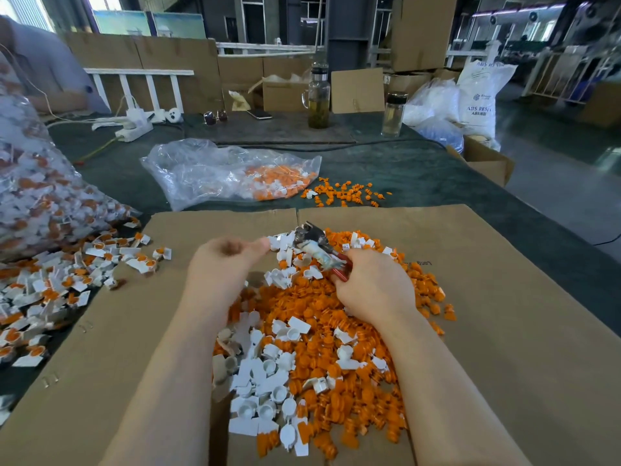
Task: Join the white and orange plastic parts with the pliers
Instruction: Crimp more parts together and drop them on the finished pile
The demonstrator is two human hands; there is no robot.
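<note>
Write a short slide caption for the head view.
Right hand grips pliers over mixed orange and white parts; left hand reaches in.

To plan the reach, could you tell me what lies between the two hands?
In the head view, loose white parts lie between the left hand and right hand.

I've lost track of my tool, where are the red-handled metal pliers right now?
In the head view, the red-handled metal pliers are gripped in the right hand, over the far end of the orange and white parts pile.

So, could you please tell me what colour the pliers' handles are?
Red, seen in the head view where the right hand grips the pliers.
</note>
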